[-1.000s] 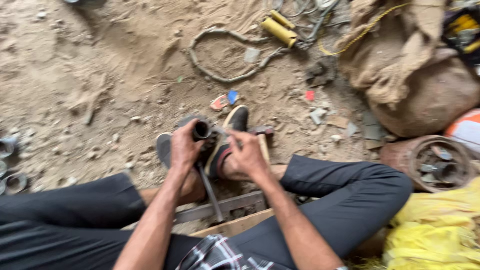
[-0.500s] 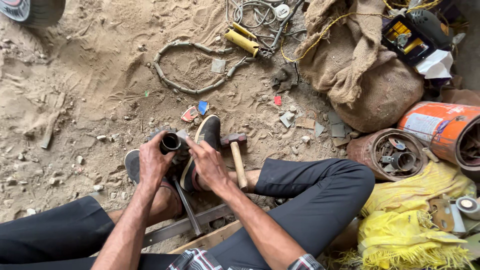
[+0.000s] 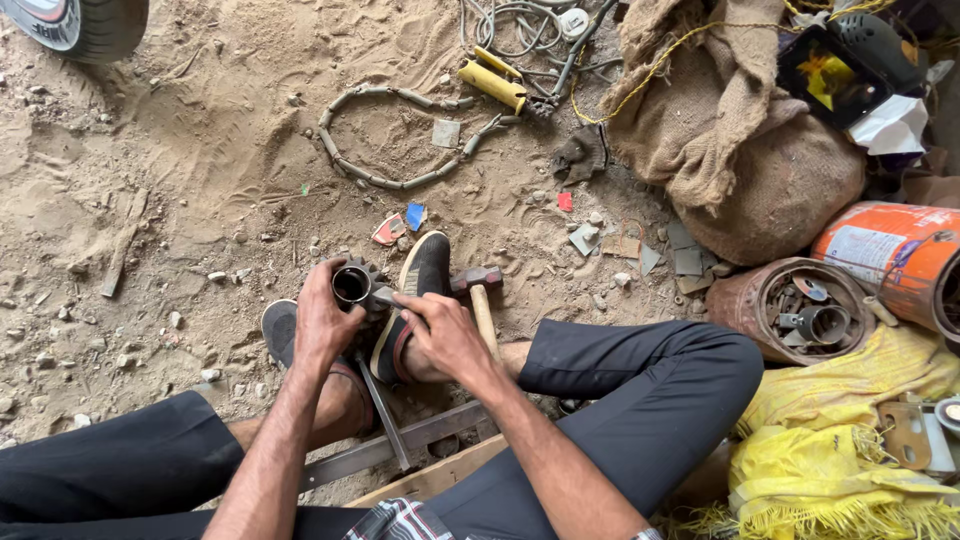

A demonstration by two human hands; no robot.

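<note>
A sandy dirt floor (image 3: 180, 160) carries everything here. At its right edge a bulging brown burlap sack (image 3: 740, 150) slumps, contents hidden. Below it an orange metal drum with a pale label (image 3: 885, 255) lies on its side, its mouth turned away toward the right edge, so what it holds cannot be told. Just beside it stands a rusty round tin (image 3: 790, 310), open on top and holding dark metal scraps and a short grey ring-shaped part. A crumpled yellow woven bag (image 3: 850, 440) fills the lower right corner.

Near the middle of the floor, between the person's two black sandals with pale soles (image 3: 425, 275), sits a short, dull grey metal sleeve with a toothed collar (image 3: 352, 285). It stands with its open bore facing up, the rim worn bright and the inside dark. The left hand (image 3: 325, 325) is wrapped around its near side, fingers closed on it. The right hand (image 3: 445, 335) is closed, thumb and fingertips pinching a small grey metal piece (image 3: 385, 297) that touches the sleeve's right side. A wooden-handled hammer with a dark rusty head (image 3: 478, 290) lies just right of the right sandal, untouched.
</note>
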